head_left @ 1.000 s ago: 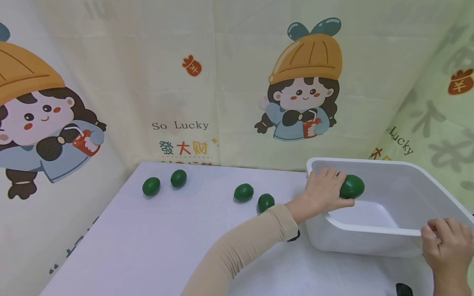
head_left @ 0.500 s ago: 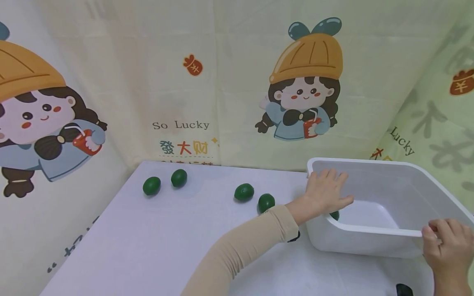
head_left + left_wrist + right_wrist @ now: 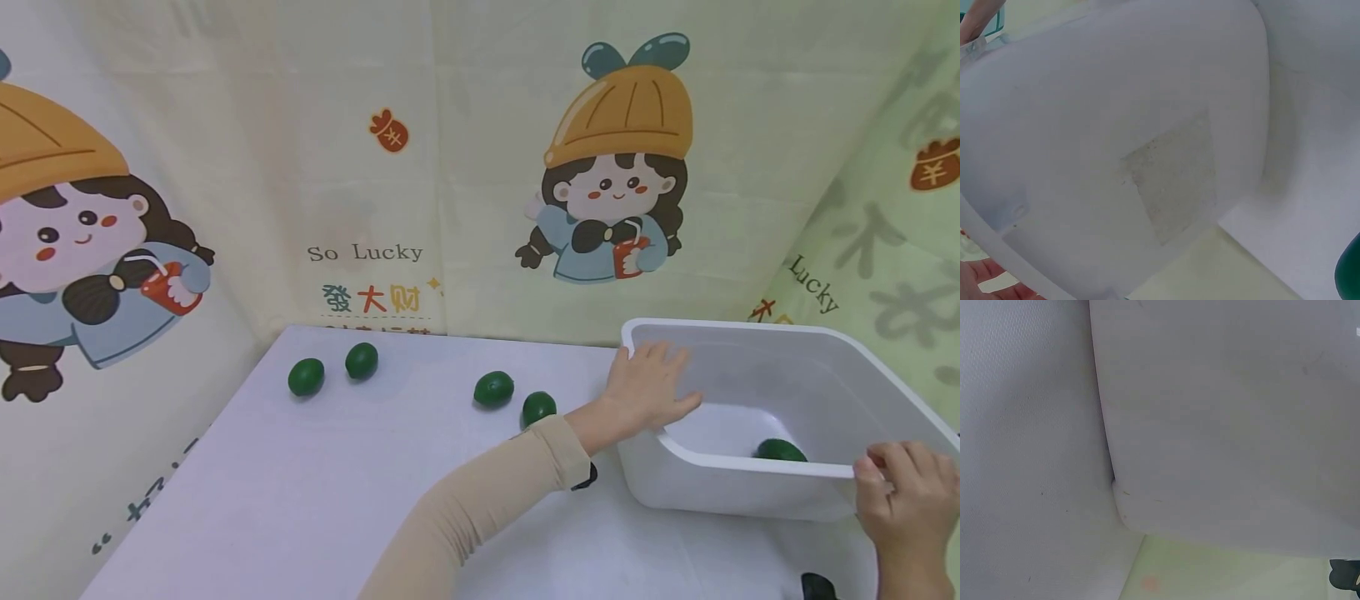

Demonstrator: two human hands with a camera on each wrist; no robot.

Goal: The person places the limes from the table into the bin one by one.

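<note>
Now lime [image 3: 780,450] dropped in tub [image 3: 750,479], left hand [image 3: 648,392] empty

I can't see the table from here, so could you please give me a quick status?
Left hand open, over bin wall. Right hand grips near rim. One lime in bin. Nothing blocking.

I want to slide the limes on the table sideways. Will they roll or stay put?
The four limes are rounded ovals on a smooth white table, so they would probably roll or wobble. Their glossy skin looks firm, so likely not fragile.

White tub [image 3: 742,492] on the table — one green lime [image 3: 780,450] lying inside.
</note>
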